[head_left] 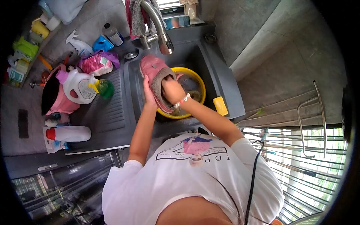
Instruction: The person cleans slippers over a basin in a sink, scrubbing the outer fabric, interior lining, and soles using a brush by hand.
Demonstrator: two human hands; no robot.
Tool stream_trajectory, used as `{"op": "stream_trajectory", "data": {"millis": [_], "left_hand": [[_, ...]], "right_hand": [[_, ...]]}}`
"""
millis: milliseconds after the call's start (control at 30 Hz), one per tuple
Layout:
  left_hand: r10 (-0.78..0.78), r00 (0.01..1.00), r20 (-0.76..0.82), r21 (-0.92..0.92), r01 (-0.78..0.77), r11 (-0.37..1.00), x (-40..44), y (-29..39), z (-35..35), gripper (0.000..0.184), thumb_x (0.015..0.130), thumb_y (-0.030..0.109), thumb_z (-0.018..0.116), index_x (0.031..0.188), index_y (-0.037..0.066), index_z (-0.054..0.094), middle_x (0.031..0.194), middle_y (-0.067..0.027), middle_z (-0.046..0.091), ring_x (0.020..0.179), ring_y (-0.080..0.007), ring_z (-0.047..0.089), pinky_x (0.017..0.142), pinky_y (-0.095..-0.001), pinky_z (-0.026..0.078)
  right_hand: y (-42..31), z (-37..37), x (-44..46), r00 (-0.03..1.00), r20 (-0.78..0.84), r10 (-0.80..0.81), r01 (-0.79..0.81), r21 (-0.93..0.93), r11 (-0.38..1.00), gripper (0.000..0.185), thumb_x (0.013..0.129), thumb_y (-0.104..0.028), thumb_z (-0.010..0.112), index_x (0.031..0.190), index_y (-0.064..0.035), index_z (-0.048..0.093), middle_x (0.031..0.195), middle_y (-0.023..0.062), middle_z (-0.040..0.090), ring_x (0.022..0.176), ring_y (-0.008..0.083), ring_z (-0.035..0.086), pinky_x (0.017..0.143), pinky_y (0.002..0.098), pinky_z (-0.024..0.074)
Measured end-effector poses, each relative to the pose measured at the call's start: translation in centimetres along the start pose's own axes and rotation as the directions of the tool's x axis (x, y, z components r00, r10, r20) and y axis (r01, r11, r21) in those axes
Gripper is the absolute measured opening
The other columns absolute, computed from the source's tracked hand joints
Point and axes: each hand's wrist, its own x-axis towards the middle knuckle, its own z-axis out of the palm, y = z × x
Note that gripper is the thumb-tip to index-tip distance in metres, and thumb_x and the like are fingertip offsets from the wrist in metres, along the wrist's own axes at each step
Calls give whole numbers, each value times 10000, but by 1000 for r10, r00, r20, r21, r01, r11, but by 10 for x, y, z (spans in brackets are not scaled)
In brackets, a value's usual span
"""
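A pink slipper-like shoe (153, 64) with a grey fuzzy lining is held tilted over the yellow basin (203, 87) in the sink. My left hand (149, 90) grips the shoe along its left side, near the opening. Reaching into that opening is my right hand (173, 91), with its fingers curled and their tips hidden by the lining; whatever they hold, if anything, does not show. A beaded bracelet (183, 100) circles the right wrist. Under the shoe, the basin contains water and partly hidden items.
The faucet (161, 28) hangs just beyond the shoe. On the sink's right rim lies a yellow block (220, 106) like soap. A white jug (78, 87), a green spray bottle (105, 89) and a red-capped white bottle (71, 133) crowd the left side by the ribbed drainboard (112, 116).
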Motion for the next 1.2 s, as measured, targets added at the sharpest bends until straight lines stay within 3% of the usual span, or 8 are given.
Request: {"op": "stream_trajectory", "data": {"millis": [100, 300, 467, 567, 700, 767, 933, 1200], "left_hand": [[45, 999, -25, -43, -46, 998, 6, 12, -12, 742, 855, 617, 378, 1298, 26, 450, 1289, -156, 501, 1171, -304, 489, 1019, -424, 368], [68, 996, -54, -92, -73, 993, 3, 21, -8, 728, 852, 607, 390, 1296, 34, 453, 1273, -153, 511, 1145, -317, 500, 984, -434, 402], [62, 998, -21, 1, -62, 998, 0, 3, 15, 663, 893, 553, 380, 1259, 8, 476, 1237, -152, 540, 1126, -282, 525, 1004, -397, 383], [74, 996, -44, 11, -74, 997, -5, -8, 24, 625, 912, 525, 372, 1255, 13, 479, 1232, -142, 546, 1119, -263, 533, 1002, -379, 384], [85, 996, -4, 41, -85, 996, 2, 2, 12, 588, 923, 495, 371, 1255, 22, 478, 1234, -135, 544, 1129, -253, 528, 1001, -375, 382], [77, 997, 17, 14, -77, 997, 4, 5, 6, 593, 923, 502, 368, 1264, 27, 467, 1247, -133, 533, 1137, -250, 522, 1000, -372, 383], [166, 985, -48, 16, -165, 986, 0, 12, 2, 668, 905, 585, 321, 1249, 37, 485, 1244, -131, 532, 1128, -267, 519, 989, -390, 389], [248, 969, -14, -11, -248, 969, -6, 37, 18, 701, 871, 610, 382, 1270, 38, 455, 1240, -139, 525, 1120, -289, 510, 985, -407, 386]], "right_hand": [[-22, -23, -44, 989, -113, -98, 115, 151, 982, 483, 766, -27, 545, 1244, -83, 504, 847, 217, 562, 677, 392, 594, 602, 458, 492], [-18, -56, -83, 967, 192, -167, 134, 173, 976, 676, 806, -84, 532, 1415, -230, 279, 803, 195, 539, 656, 381, 609, 564, 453, 504], [-10, -33, -16, 997, 56, -52, 58, -118, 991, 337, 734, -65, 554, 1064, -15, 607, 768, 203, 594, 669, 360, 616, 600, 441, 506], [2, -18, 24, 994, -40, -102, 100, -40, 994, 143, 714, -68, 554, 778, 19, 646, 732, 223, 617, 691, 360, 626, 636, 452, 505], [-8, -2, 39, 998, -64, 3, -18, -224, 974, 135, 718, -71, 561, 663, -1, 663, 696, 220, 633, 695, 346, 648, 630, 411, 530], [0, 11, 44, 989, -86, -122, 118, -42, 992, 114, 695, -47, 567, 674, 18, 659, 709, 220, 634, 704, 358, 646, 645, 419, 529], [-10, 2, 37, 978, -112, -179, 199, 202, 959, 131, 692, 4, 547, 752, 62, 648, 799, 271, 625, 773, 406, 625, 724, 445, 507], [-30, -51, -24, 959, -84, -271, 282, 382, 880, 544, 818, -34, 509, 1349, -85, 400, 813, 217, 564, 723, 396, 574, 675, 445, 465]]}}
